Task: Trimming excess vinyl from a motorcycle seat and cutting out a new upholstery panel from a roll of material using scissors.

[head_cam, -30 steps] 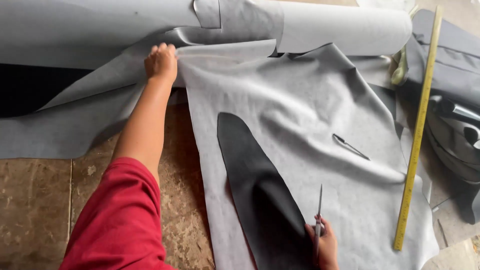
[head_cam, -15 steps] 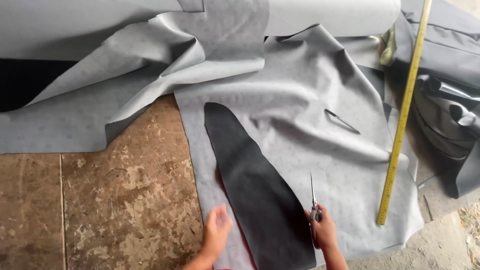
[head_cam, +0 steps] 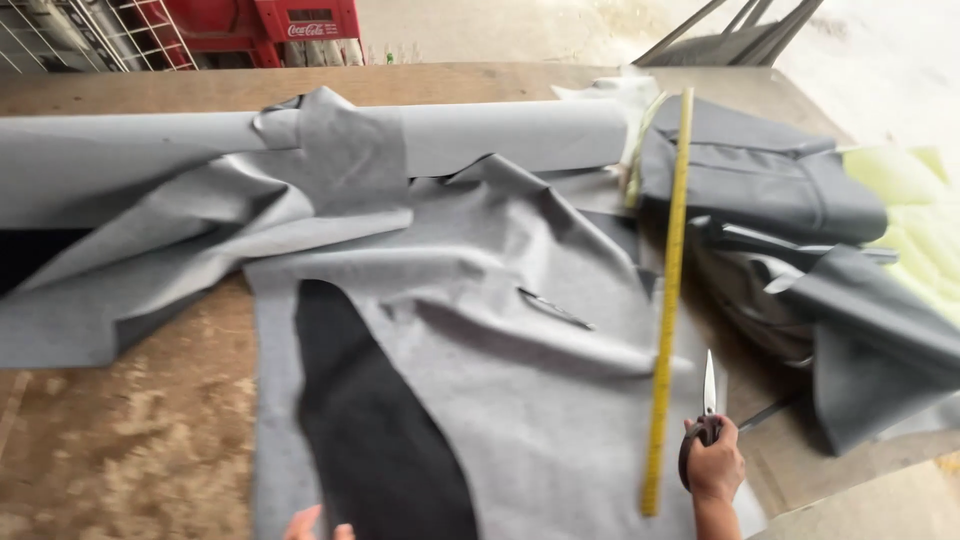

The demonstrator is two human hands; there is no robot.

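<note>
A person's right hand (head_cam: 714, 468) is gripping steel scissors (head_cam: 705, 415), fingers wrapped around the handles, blades pointing away beside a long yellow ruler (head_cam: 668, 300). Left fingers (head_cam: 318, 524) are pinning flat grey fabric (head_cam: 500, 390) and a dark curved pattern piece (head_cam: 375, 430) on the wooden bench (head_cam: 110, 450).

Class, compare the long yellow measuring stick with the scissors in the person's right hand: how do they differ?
The long yellow measuring stick lies flat on the grey fabric sheet, untouched; the metal scissors are held upright in the right hand. The stick is far longer and yellow; the scissors are short and silvery. Both point away from the person.
</note>
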